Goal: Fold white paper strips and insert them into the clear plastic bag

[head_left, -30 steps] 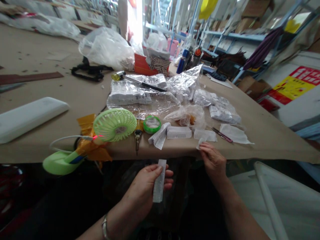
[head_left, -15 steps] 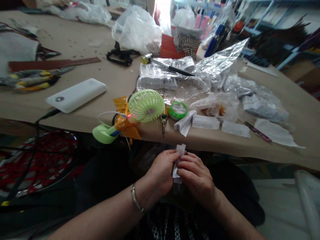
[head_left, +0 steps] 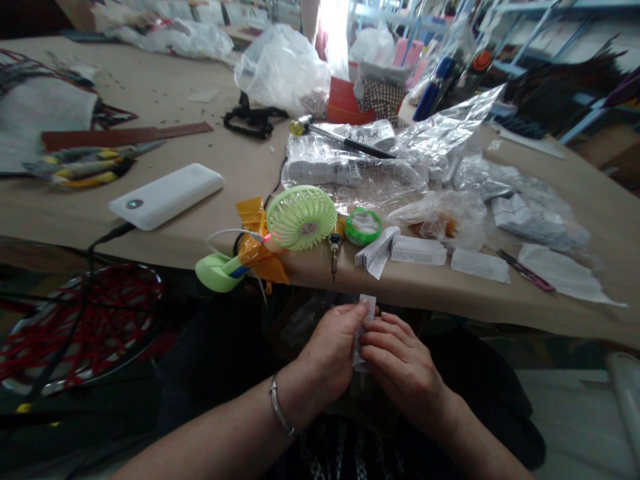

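- Left hand (head_left: 327, 350) and right hand (head_left: 400, 367) hold one small paper strip (head_left: 363, 330) together, fingers closed on it.
- Folded paper (head_left: 377, 252) lies nearest, on the worktop (head_left: 425, 293) edge.

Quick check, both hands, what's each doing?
Left hand: closed, holding a paper strip.
Right hand: closed, holding the same paper strip.

Behind the grip (head_left: 363, 340), a thin silver bangle (head_left: 279, 413) circles the left wrist; below it, a black top with white stripes (head_left: 345, 453) shows between 2 sleeveless forearms.
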{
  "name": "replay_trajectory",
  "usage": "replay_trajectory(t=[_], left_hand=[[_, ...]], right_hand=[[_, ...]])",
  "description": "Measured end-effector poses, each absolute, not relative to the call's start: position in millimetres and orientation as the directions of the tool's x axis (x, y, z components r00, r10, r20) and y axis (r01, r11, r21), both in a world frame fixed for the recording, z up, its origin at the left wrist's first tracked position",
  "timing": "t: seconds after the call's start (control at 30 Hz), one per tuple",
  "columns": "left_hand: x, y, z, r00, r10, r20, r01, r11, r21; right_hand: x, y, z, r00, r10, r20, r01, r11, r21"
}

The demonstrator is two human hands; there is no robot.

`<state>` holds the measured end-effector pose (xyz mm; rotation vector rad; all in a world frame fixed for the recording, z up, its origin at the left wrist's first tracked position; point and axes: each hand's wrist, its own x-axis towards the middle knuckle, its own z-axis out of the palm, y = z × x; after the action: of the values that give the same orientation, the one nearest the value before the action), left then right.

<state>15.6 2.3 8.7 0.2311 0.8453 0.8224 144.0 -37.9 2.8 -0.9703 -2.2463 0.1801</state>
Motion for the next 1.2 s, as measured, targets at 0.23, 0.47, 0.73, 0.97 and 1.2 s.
replay_trajectory(t=[0.23,0.47,0.73,0.97,1.2], left_hand=[[13.9,1.2,16.8,0.407,0.692,-0.596,-0.44,0.721,0.536],[13.4,-4.2,27.4,0.468,0.674,-0.572,-0.317,0.732,0.603],[3.4,-5.2,23.8,0.547,0.609,-0.574,-0.228,0.768,0.598],[-7.6,-6.5,25.7,0.725,0.526,-0.445,-0.178,0.767,0.617],[-12.0,-13.6,24.0,0.811,0.424,-0.403,-0.134,0.805,0.577]], right_hand=[[151.5,-41.6,9.5,-0.174,0.901,0.396,0.498,0.428,-0.754],[147.7,-16.9,1.5,0.009,0.97,-0.244,-0.079,-0.243,-0.967],[140.3,-17.1,-2.9,-0.026,0.965,-0.26,-0.267,-0.258,-0.929],[145.1,-21.0,-1.9,-0.381,0.885,-0.267,-0.378,-0.412,-0.829],[152.5,-20.8,-5.2,-0.524,0.841,-0.137,-0.447,-0.409,-0.796]])
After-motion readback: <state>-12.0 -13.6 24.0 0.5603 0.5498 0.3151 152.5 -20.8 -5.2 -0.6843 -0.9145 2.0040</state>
